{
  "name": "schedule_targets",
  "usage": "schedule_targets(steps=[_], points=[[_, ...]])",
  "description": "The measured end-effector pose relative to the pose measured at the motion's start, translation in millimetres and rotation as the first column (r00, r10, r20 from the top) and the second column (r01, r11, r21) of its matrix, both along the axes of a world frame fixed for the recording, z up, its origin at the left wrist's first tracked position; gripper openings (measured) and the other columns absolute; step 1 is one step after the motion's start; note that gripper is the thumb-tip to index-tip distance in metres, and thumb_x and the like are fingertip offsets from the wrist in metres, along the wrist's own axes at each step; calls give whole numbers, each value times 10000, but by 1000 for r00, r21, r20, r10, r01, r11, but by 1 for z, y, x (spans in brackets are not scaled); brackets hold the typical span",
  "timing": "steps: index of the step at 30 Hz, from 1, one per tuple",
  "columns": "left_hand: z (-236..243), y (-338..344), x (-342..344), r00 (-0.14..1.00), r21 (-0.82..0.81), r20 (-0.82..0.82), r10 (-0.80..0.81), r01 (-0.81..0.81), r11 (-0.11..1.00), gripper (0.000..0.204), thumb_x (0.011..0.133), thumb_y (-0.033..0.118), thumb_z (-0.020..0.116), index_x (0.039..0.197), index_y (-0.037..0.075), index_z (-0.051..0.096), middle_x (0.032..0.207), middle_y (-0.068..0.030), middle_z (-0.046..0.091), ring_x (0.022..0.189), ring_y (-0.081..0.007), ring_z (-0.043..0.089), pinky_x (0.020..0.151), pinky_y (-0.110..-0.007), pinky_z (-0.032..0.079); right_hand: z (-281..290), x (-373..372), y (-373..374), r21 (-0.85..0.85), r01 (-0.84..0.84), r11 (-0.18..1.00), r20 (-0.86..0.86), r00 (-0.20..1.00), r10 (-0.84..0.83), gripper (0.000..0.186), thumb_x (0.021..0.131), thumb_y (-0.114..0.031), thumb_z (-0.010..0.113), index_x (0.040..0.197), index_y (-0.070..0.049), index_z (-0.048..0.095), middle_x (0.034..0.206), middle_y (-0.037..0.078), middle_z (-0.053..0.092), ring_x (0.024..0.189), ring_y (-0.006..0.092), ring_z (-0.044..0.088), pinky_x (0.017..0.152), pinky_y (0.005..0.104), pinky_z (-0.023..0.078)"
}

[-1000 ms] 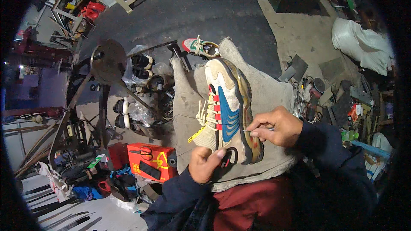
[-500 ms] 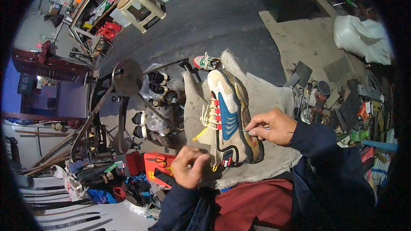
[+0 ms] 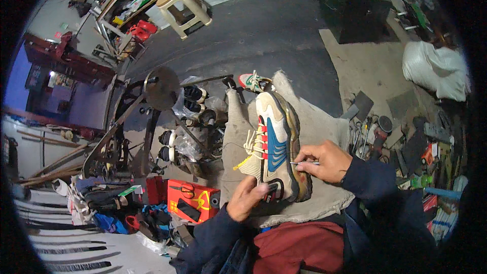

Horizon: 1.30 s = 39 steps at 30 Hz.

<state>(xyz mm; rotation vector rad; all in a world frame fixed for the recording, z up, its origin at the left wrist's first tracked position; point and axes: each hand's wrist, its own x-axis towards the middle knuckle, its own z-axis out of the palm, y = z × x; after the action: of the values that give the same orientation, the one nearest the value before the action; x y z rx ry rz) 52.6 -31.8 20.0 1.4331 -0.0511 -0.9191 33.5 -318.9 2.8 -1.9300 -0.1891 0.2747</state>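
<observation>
A beige sneaker (image 3: pixel 276 144) with a blue side panel, red loops and cream laces lies on its side, toe pointing away. Under it a worn grey cloth (image 3: pixel 324 127) is spread across my lap. My left hand (image 3: pixel 246 200) grips the heel end, thumb pressed on the dark heel patch. At the sole edge near the heel, my right hand (image 3: pixel 324 161) pinches a thin metal tool (image 3: pixel 313 163), its tip against the seam between sole and upper. The exact kind of tool is too small to make out.
A hand-cranked machine with a round metal plate (image 3: pixel 161 88) stands at left, near several shoes. On a red box (image 3: pixel 207 200) lie scissors (image 3: pixel 187 190) and a dark phone (image 3: pixel 188 210). Hand tools (image 3: pixel 365 134) lie at right. Farther off are a stool (image 3: pixel 185 7), green chest (image 3: pixel 355 7) and white sack (image 3: pixel 436 71).
My left hand has moved right and up onto the sneaker's heel, its thumb now on the heel patch. The right hand stays at the sole edge with the tool. The whole view has shifted slightly.
</observation>
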Motion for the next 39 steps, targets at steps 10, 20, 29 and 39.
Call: schedule_targets(steps=[10,20,29,39], points=[[-25,-26,29,972,292,-26,-233,231,928,546,916,486,758,1247,66,651,923,-39,692,766,-142,620,674,-304,491,25,6,26,-524,-10,852,151,983,105,193,893,-158,686,963,-13,579,815,250,670,809,464,665,691,544,506],[-60,-38,7,904,-103,401,148,-116,988,555,989,230,654,1458,-17,490,1344,-188,629,1251,-287,582,1091,-375,422,0,10,18,-544,54,837,99,995,-1,588,656,-497,936,777,-19,616,661,163,658,629,381,676,590,443,526],[-65,-39,9,904,-68,409,124,-106,992,577,967,243,673,1462,9,494,1382,-190,614,1290,-292,551,1120,-358,384,-33,-12,-39,-761,288,581,303,950,-74,651,656,-589,880,515,-29,579,522,178,590,517,375,634,539,446,521],[-73,-47,20,810,-117,538,233,-203,972,520,938,223,678,1388,-2,551,1152,-169,697,1080,-269,631,975,-375,484,-27,-28,24,787,202,583,-392,893,219,824,952,-378,687,1608,-116,262,698,30,478,500,96,369,449,266,340]])
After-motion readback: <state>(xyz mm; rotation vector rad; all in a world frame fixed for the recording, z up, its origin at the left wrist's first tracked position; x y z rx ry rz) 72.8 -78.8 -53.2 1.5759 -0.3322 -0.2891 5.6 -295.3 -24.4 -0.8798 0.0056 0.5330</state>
